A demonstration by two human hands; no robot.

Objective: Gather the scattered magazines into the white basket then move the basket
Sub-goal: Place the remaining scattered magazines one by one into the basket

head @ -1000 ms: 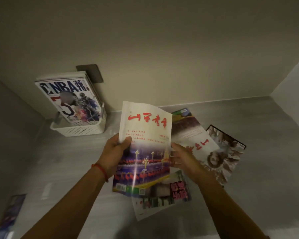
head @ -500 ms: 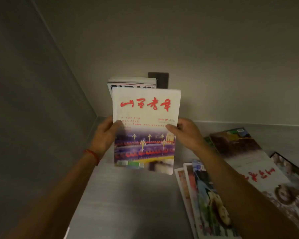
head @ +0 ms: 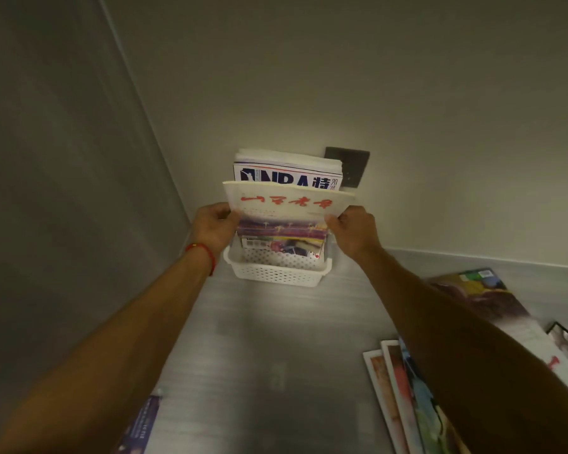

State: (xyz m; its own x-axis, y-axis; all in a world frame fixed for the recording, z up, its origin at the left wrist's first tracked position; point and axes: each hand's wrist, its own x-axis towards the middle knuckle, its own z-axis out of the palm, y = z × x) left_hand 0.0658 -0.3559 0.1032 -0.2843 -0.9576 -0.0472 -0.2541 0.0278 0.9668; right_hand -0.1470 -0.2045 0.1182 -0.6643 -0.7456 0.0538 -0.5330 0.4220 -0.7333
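A white perforated basket (head: 276, 276) stands on the grey surface against the back wall. An NBA magazine (head: 285, 178) stands upright in it with other pages behind. I hold a white magazine with red characters (head: 287, 204) over the basket, its lower edge inside the rim, in front of the NBA one. My left hand (head: 213, 226) grips its left edge and my right hand (head: 353, 229) grips its right edge. More magazines lie flat at the right: a fanned stack (head: 407, 394) near me and a dark-covered one (head: 482, 296) farther back.
A side wall (head: 63, 191) closes the left, meeting the back wall in a corner just left of the basket. A dark wall plate (head: 351, 165) sits behind the magazines. Another magazine (head: 141, 427) lies at the bottom left edge.
Both hands carried the red-titled magazine from over the scattered pile to the far left corner and lowered it into the basket in front of the NBA magazine. The view swung left with them.
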